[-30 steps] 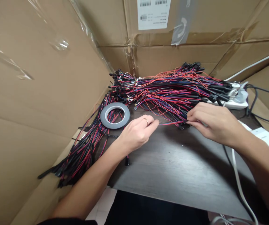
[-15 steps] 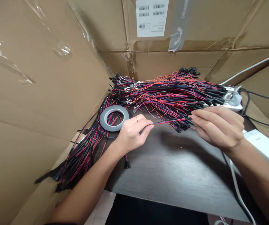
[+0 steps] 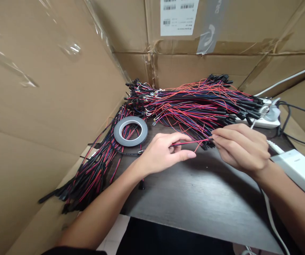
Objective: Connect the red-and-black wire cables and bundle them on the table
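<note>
Far left, a brown cardboard wall point(image 3: 40, 117) with glossy clear tape across it. At its foot, a loose bundle of red, blue and black wires point(image 3: 96, 170) slants toward the near left, dark ends lowest. A grey roll of tape point(image 3: 118, 131) lies flat on the upper part of that bundle, wires visible through its centre. Below and right of the roll, a small black connector point(image 3: 141, 185) shows under the left forearm. Left hand point(image 3: 163, 152): thumb and forefinger spread apart, the other fingers curled around thin red and dark wires point(image 3: 200, 141); firmness of grip cannot be told. These wires stretch nearly level between the two hands, above the dark surface point(image 3: 184, 198), one red strand dropping away toward the left thumb. Behind them a large pile of wire leads point(image 3: 189, 102) runs sideways against the rear cardboard point(image 3: 195, 65), which bears a white barcode label point(image 3: 177, 17) and, to its right, a grey printed strip point(image 3: 211, 32). Right hand point(image 3: 240, 147): thumb and fingertips pinched on the dark right end of the wires, just in front of the pile. Beyond it, a white power strip point(image 3: 266, 122) with a plug; a pale cable point(image 3: 271, 212) curves down the near right. Farthest right, a white box point(image 3: 301, 168), beside the right forearm.
</note>
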`<act>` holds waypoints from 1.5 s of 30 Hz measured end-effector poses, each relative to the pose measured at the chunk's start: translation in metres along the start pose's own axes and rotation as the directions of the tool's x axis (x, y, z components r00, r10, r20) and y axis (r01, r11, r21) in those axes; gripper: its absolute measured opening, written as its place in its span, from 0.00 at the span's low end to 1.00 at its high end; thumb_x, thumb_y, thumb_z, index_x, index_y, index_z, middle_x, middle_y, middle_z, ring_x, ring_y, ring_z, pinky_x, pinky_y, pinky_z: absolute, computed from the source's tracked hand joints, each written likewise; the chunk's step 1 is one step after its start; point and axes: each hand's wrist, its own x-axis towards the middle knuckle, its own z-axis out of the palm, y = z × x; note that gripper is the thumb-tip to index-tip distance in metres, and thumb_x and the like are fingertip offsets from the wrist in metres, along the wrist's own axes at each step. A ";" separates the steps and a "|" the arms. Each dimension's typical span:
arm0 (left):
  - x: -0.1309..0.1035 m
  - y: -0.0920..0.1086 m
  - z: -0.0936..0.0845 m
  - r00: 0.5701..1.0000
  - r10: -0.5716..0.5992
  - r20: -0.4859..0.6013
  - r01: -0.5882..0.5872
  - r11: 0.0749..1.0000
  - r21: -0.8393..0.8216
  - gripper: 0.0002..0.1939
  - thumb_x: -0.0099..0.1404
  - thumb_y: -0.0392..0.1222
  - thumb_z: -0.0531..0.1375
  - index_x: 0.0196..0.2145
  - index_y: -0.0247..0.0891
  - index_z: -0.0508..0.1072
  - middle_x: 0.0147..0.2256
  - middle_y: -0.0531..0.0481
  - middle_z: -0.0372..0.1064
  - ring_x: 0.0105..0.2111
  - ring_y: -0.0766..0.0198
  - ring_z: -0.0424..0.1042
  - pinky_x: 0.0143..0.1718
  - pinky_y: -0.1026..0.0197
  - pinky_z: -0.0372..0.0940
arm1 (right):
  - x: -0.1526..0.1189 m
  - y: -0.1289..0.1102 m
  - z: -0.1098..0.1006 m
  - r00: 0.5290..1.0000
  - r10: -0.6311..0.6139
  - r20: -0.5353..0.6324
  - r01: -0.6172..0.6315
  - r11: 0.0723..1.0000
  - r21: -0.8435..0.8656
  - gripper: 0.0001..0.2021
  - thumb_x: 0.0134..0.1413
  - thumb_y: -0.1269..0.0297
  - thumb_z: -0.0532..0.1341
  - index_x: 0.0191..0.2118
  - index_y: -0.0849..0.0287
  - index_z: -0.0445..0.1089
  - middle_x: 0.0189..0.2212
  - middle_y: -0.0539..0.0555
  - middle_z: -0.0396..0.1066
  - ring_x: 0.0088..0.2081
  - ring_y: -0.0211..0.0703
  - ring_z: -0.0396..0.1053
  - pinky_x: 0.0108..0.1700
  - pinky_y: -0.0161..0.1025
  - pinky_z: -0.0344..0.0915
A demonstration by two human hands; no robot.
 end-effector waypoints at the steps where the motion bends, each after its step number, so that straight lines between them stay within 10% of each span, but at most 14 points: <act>1: 0.000 0.000 -0.001 1.000 0.018 -0.011 -0.018 1.000 -0.007 0.19 0.57 0.49 0.67 0.42 0.33 0.76 0.22 0.58 0.62 0.20 0.74 0.55 0.21 0.69 0.53 | -0.001 0.000 0.000 1.000 0.012 0.015 -0.013 1.000 0.023 0.14 0.45 0.85 0.64 0.37 0.63 0.71 0.31 0.62 0.75 0.32 0.51 0.74 0.31 0.43 0.70; 7: 0.000 -0.003 -0.004 0.989 0.098 -0.113 -0.093 0.995 0.047 0.07 0.59 0.41 0.65 0.33 0.33 0.77 0.22 0.55 0.66 0.20 0.73 0.60 0.23 0.69 0.56 | -0.005 0.003 -0.002 0.983 0.111 0.146 -0.127 0.987 0.099 0.12 0.50 0.82 0.64 0.40 0.64 0.69 0.33 0.62 0.76 0.32 0.48 0.74 0.32 0.41 0.70; 19: 0.004 -0.001 -0.013 0.976 -0.211 0.049 0.217 0.942 -0.255 0.12 0.63 0.45 0.60 0.27 0.33 0.74 0.17 0.58 0.56 0.17 0.75 0.52 0.18 0.68 0.47 | 0.000 0.008 -0.011 0.918 0.205 0.339 -0.285 0.937 0.204 0.06 0.59 0.76 0.57 0.39 0.60 0.68 0.33 0.58 0.76 0.34 0.47 0.75 0.34 0.41 0.69; 35: 0.004 0.008 -0.015 0.960 -0.193 0.204 0.219 0.969 -0.115 0.09 0.62 0.43 0.62 0.31 0.33 0.77 0.22 0.55 0.68 0.22 0.72 0.60 0.23 0.69 0.55 | 0.016 -0.005 -0.014 0.692 0.367 0.622 -0.716 0.459 0.526 0.08 0.60 0.64 0.58 0.32 0.59 0.72 0.25 0.52 0.76 0.24 0.38 0.70 0.26 0.34 0.64; 45: 0.004 0.005 -0.023 0.972 -0.116 0.206 0.107 0.993 0.053 0.11 0.65 0.41 0.60 0.30 0.34 0.79 0.25 0.51 0.74 0.25 0.69 0.68 0.28 0.68 0.61 | 0.014 0.005 -0.017 0.587 0.273 0.762 -0.789 0.404 0.463 0.06 0.55 0.64 0.62 0.31 0.59 0.74 0.25 0.50 0.76 0.26 0.38 0.71 0.28 0.33 0.65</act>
